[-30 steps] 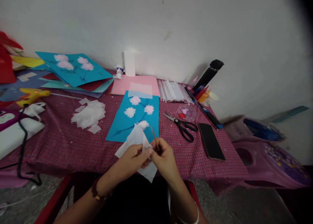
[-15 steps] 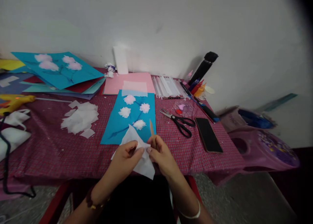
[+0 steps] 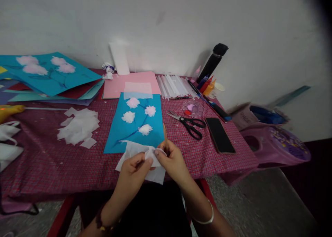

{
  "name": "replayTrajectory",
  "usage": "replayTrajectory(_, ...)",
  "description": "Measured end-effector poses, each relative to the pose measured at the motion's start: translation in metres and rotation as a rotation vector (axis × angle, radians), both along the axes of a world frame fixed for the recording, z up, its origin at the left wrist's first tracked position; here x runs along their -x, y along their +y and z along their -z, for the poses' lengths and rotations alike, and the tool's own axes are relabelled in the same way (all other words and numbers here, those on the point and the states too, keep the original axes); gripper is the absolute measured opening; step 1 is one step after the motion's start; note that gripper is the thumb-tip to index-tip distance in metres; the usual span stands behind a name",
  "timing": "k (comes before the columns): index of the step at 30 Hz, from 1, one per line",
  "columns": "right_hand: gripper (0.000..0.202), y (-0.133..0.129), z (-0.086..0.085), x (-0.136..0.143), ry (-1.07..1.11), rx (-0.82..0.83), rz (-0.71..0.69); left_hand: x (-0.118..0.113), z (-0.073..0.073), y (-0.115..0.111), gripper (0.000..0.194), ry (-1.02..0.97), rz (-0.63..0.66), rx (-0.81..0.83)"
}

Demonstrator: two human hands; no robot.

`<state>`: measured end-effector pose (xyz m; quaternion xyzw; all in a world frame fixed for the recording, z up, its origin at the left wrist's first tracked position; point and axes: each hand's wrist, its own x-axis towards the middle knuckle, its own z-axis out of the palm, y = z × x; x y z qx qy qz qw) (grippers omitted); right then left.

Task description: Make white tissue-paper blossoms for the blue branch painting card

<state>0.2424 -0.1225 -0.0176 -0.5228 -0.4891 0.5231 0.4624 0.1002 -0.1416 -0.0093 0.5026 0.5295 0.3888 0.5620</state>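
My left hand (image 3: pixel 136 168) pinches a white tissue (image 3: pixel 132 150) between thumb and fingers, over the table's front edge. My right hand (image 3: pixel 172 159) is closed around a thin, pointed wooden stick (image 3: pixel 166 135), which points up and away; its lower end is hidden. The right thumb also presses on the tissue, close to the left fingertips. Just beyond my hands lies a blue sheet (image 3: pixel 114 135) with a painted dark branch and several fluffy white and pale pink tissue flowers (image 3: pixel 145 129). The tissue overlaps the sheet's lower edge.
Cut white tissue pieces (image 3: pixel 79 126) lie at left, near a yellow glue gun (image 3: pixel 11 112). Black-handled scissors (image 3: pixel 190 124), a paint palette (image 3: pixel 198 109) and a phone (image 3: pixel 220 135) lie at right. Behind are pink paper (image 3: pixel 111 86), glue sticks (image 3: pixel 172 86) and a black bottle (image 3: pixel 212 62).
The tissue has been turned and bunched between my fingertips, its upper corner now lower and further left. The stick stands more upright. The whole view has shifted slightly.
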Motion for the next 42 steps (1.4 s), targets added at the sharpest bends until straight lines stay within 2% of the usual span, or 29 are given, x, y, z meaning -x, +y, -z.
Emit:
replayTrajectory(6,0.015,-0.004,-0.001,0.001,-0.347,-0.152,0.030,0.006,0.009,-0.003,0.030,-0.045,-0.069,-0.057)
replayTrajectory(9,0.015,-0.002,-0.002,-0.002,-0.423,-0.187,0.045,0.010,0.016,-0.003,0.031,-0.021,-0.143,-0.080)
replayTrajectory(14,0.009,0.003,-0.001,-0.006,-0.168,-0.047,0.013,0.014,0.021,0.003,0.033,-0.055,-0.216,-0.039)
replayTrajectory(18,0.005,0.008,-0.005,-0.006,0.029,0.032,-0.066,0.009,0.008,0.015,0.032,-0.182,-0.204,-0.028)
replayTrajectory(21,0.007,0.011,-0.010,-0.006,0.108,0.052,-0.104,0.004,-0.002,0.023,0.019,-0.213,-0.174,-0.037)
replayTrajectory(23,0.006,0.013,-0.011,-0.007,0.116,0.033,-0.119,0.001,-0.007,0.026,0.017,-0.165,-0.164,-0.071)
replayTrajectory(27,0.009,0.015,-0.007,-0.008,0.115,-0.002,-0.113,-0.001,-0.008,0.027,0.030,-0.082,-0.111,-0.153)
replayTrajectory(32,0.017,0.015,-0.006,-0.007,0.003,-0.018,-0.051,-0.002,-0.007,0.023,0.038,-0.059,-0.021,-0.135)
replayTrajectory(36,0.004,0.015,-0.010,-0.005,-0.069,-0.022,-0.065,-0.003,-0.009,0.021,0.042,0.006,0.031,-0.130)
replayTrajectory(40,0.011,0.014,-0.004,-0.004,-0.043,-0.025,0.041,-0.001,-0.008,0.016,0.045,-0.074,-0.083,-0.130)
replayTrajectory(42,0.012,0.012,-0.001,-0.002,-0.009,-0.009,0.068,0.000,-0.005,0.013,0.040,-0.138,-0.158,-0.095)
